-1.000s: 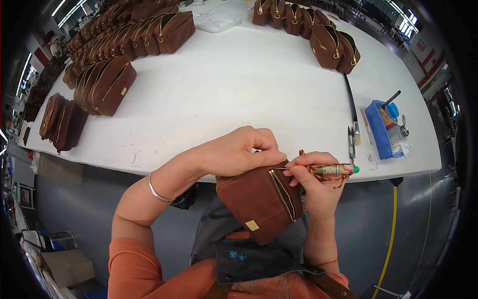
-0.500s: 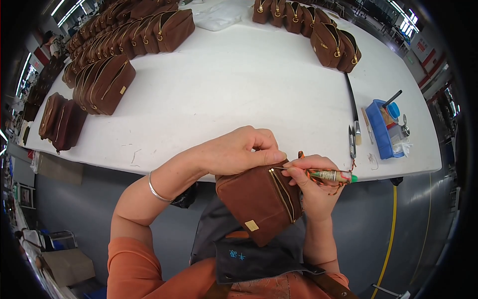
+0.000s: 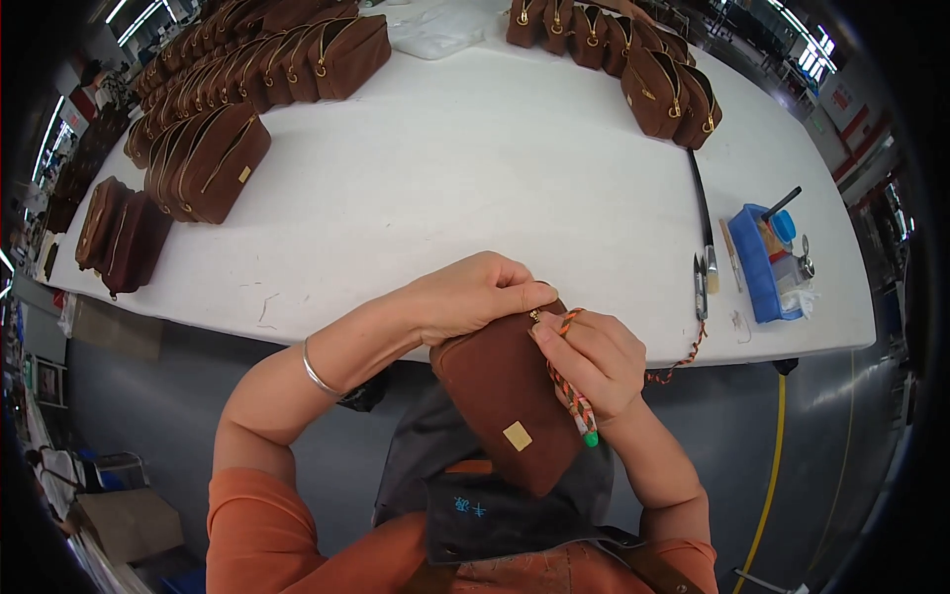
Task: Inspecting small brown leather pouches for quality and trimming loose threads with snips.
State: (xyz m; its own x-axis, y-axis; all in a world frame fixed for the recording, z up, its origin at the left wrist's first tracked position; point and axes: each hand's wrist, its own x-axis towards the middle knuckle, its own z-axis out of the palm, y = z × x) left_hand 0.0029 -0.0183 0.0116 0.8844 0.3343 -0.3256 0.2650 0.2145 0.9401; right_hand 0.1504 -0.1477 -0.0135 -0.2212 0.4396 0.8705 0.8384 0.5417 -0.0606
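Observation:
A small brown zip pouch (image 3: 490, 381) with a gold plate (image 3: 518, 436) is held tilted above my lap, at the table's front edge. My left hand (image 3: 485, 297) is closed on its upper end, thumb on top. My right hand (image 3: 599, 361) is closed around a slim pen-like tool (image 3: 584, 421) with a green end, an orange-and-green braided cord wound about it. The fingertips of that hand pinch at the gold zipper end (image 3: 535, 317) near the pouch's top. Most of the zipper and the tool's other end are hidden by the hand.
Rows of brown pouches (image 3: 346, 59) stand at the far left of the white table (image 3: 416, 178), with more pouches (image 3: 653, 94) at the far right. A blue bin (image 3: 762, 267) of small supplies, a brush (image 3: 711, 267) and metal snips (image 3: 700, 287) lie at the right.
My right hand has turned over and shifted slightly left and up, so the tool's green end swings from pointing right to pointing down. Its fingers now cover the zipper.

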